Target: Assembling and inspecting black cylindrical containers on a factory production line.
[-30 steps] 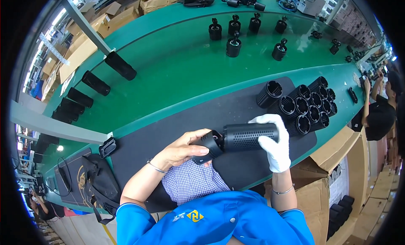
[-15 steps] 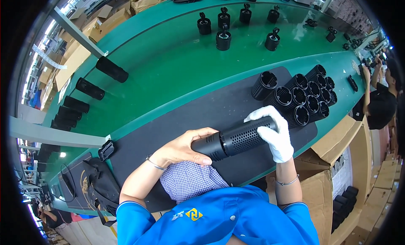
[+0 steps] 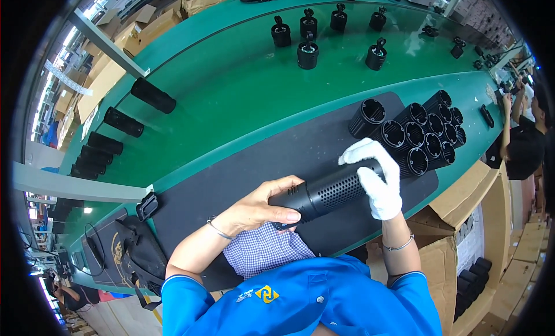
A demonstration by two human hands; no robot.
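Note:
A black cylinder with a perforated sleeve [image 3: 337, 193] lies tilted between my hands, above the dark mat [image 3: 231, 169]. Bare, my left hand [image 3: 253, 209] wraps round its smooth, grooved end. My right hand [image 3: 383, 183], in a white glove, grips the far end of the perforated part. The smooth end and the sleeve meet at a narrow seam. Below my left hand lies a blue-and-white checked cloth [image 3: 267, 250] at the mat's near edge. Close beyond my right hand, several open black cylinders [image 3: 393, 133] stand grouped together.
Across the green bench stand several short black parts with loops on top [image 3: 307, 55]. More black cylinders [image 3: 153, 96] lie along the left. An open cardboard box [image 3: 436, 266] sits at the near right, and a black bag [image 3: 139, 249] at the left. Another person [image 3: 526, 145] is at far right.
The gap between the smooth end and the perforated sleeve has closed to a seam. My left hand has moved slightly right, toward my right hand.

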